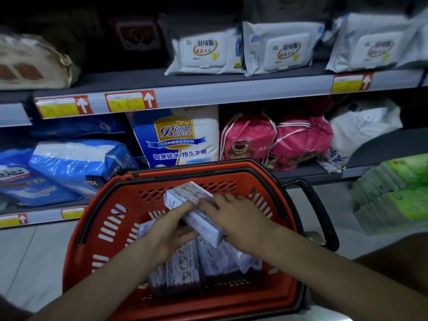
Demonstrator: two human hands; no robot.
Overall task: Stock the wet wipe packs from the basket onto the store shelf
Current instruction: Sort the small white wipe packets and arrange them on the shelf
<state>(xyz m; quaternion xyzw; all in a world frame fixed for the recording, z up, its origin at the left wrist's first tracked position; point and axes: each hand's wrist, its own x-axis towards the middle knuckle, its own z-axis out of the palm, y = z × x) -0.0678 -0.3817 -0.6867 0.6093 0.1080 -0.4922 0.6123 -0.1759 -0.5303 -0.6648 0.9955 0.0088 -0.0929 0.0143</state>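
Now holding one wet wipe pack [185,196] over the red basket [92,218], both hands close together and clamped on it. Gripping its near left side with the left hand [171,230], forefinger stretched along the top face, the other fingers curled underneath. Covering its right side with the right hand [243,218], fingers laid over the top and closed on the edge. Carrying the pack tilted, far end raised toward the shelving, near end low between the two wrists.

Directly beneath, more packs [185,267] in the same printed white wrap, lying in the bottom of the basket, some on edge, some leaning against each other. At the basket's right, a black handle [319,205] folded outward.

Just beyond the basket, the store shelf [208,93], grey, with yellow-and-red price tags [130,101] along its front rail. On its top, toward the right, three white lidded wipe packs [280,49] in a row, leaning back. On the level below, a blue-and-white bag [176,137], then two pink drawstring bags [247,137] printed with a bear, then a white bag [361,126]. Further left, blue packs [76,163] lying flat. At far right, a stack of green packs [398,191]. Below, pale floor tiles [27,251].
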